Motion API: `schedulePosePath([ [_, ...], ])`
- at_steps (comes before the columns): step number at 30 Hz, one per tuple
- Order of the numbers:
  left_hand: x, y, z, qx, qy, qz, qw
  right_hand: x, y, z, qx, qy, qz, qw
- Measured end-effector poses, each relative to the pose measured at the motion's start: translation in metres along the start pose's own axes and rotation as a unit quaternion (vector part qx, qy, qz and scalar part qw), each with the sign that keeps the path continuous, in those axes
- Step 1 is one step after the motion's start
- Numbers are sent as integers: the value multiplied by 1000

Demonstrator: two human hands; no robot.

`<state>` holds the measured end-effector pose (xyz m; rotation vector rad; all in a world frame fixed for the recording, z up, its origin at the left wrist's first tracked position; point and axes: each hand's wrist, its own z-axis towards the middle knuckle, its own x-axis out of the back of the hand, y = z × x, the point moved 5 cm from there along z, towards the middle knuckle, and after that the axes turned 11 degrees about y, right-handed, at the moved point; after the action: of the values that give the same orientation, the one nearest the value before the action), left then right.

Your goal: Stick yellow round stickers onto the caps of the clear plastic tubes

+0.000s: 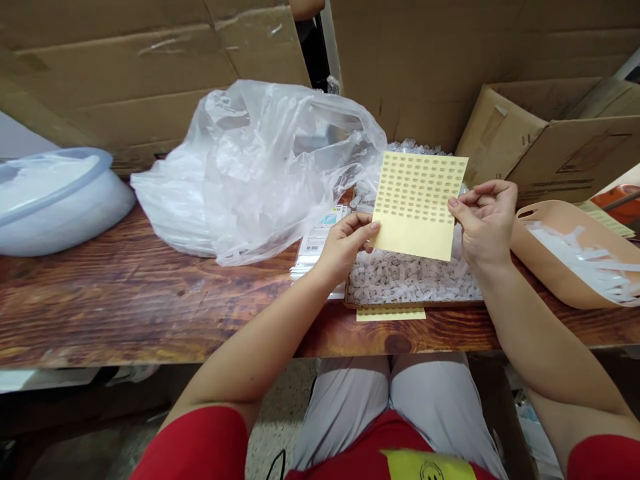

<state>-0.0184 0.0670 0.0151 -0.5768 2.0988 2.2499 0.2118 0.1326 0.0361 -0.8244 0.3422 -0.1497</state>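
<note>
A pale yellow sheet of small oval stickers (420, 193) is held up in front of me, tilted a little, its lower part bare of stickers. My left hand (350, 243) pinches its lower left edge. At the right edge, my right hand (485, 217) grips it between thumb and fingers. Below the sheet lies a shallow cardboard tray (415, 305) filled with many small whitish translucent plastic pieces (410, 280). Another yellow sticker sheet (390, 314) sticks out from under the tray's front edge. Beside my left hand are flat printed packets (320, 237), partly hidden by my wrist.
A large clear plastic bag (250, 173) bulges at the back centre-left. On the far left stands a bluish basin (55, 207) with white contents. To the right are a peach-coloured bin (555, 267) of white strips and an open cardboard box (575, 147). All rest on a wooden table (150, 307).
</note>
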Motion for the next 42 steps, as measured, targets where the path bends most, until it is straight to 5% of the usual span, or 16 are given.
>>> schedulePosePath([
  [5,7,6,3,-11,54,-27,998,-4,-2,-5,-31,-76,-29,996],
  [8,9,12,3,-49,53,-16,997,2,-26,-5,89,-45,-127,987],
  [10,8,18,0,-79,22,0,997,4,-49,-7,195,-35,-187,962],
  [13,3,25,-6,-98,-48,27,994,-3,-76,-15,268,-111,-197,937],
  [18,-11,32,-21,-109,-169,81,976,-20,-89,-31,236,-294,-133,917],
  [21,-16,28,-25,-103,-203,87,970,-24,-82,-37,172,-351,-98,915],
  [24,-17,22,-26,-83,-198,95,972,-23,-77,-36,158,-345,-94,920],
  [33,-23,18,-34,-53,-264,117,956,-24,-92,-41,333,-298,-154,881],
  [37,-21,18,-32,-66,-206,77,973,-16,-104,-46,408,-213,-198,866],
  [42,-21,23,-33,-158,-135,76,975,-15,-108,-55,463,-209,-232,830],
])
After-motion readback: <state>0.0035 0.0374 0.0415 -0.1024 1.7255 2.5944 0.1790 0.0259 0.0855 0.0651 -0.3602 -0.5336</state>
